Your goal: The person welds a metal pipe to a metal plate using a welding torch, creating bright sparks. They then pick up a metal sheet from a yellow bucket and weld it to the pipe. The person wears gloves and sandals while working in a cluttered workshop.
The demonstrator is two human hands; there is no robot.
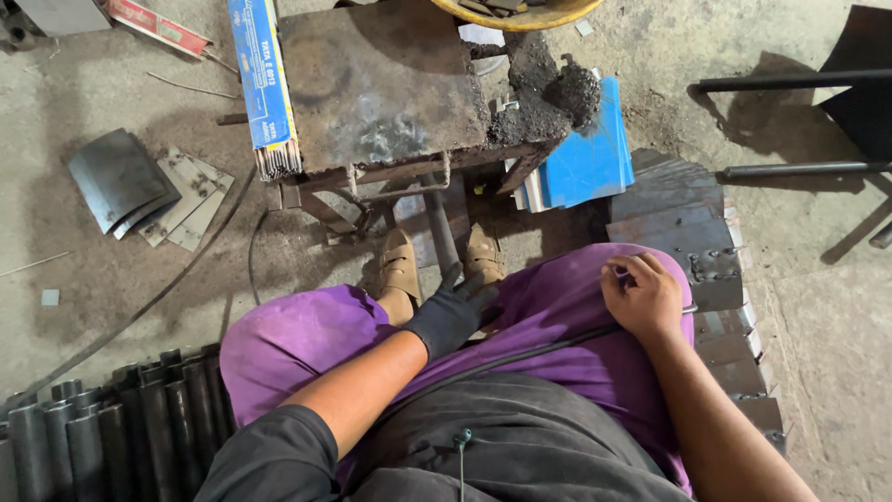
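Steel plates (706,251) beside right hand (643,297), curled on cable (520,358); gloved left hand (451,314) open.

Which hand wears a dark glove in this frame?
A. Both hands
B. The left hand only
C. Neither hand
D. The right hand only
B: the left hand is in a dark glove, reaching down between the knees, while the right hand is bare and rests on the purple trousers over the right knee.
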